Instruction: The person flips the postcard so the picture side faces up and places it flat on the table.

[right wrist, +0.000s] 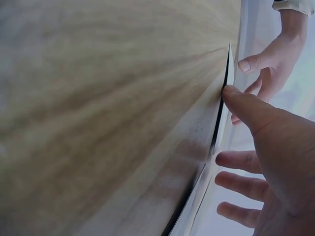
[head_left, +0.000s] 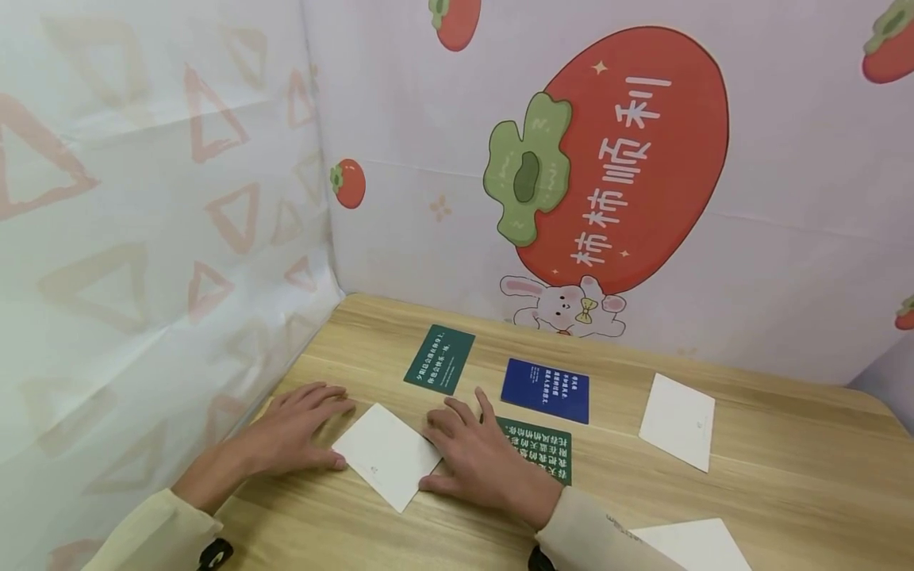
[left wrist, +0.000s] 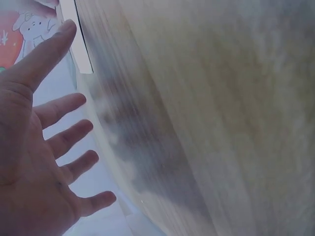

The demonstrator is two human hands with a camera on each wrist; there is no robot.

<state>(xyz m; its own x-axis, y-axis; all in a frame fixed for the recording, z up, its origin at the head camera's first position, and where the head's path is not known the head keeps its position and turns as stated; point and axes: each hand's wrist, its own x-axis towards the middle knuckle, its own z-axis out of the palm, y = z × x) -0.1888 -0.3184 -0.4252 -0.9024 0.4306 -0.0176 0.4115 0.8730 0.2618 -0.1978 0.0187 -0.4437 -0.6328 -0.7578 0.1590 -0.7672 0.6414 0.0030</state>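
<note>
A blank-looking white card [head_left: 385,456] with a tiny mark lies turned cornerwise on the wooden table, between the two hands. Beside its left corner is the left hand [head_left: 300,432], fingers spread and slightly bent, thumb tip at the card's edge. From the other side the right hand [head_left: 478,460] reaches over the card's right corner. Its thumb [right wrist: 241,101] touches the card's edge in the right wrist view, while the other fingers stay apart and loosely bent. Partly hidden beneath the right hand and wrist is a dark green card [head_left: 543,448] with white writing.
Farther back lie another green card [head_left: 439,359] and a blue card [head_left: 546,390], both printed. To the right are a white card [head_left: 678,420] and, partly behind the right sleeve, another white card [head_left: 696,543]. Patterned cloth walls [head_left: 414,238] border the table [head_left: 807,476].
</note>
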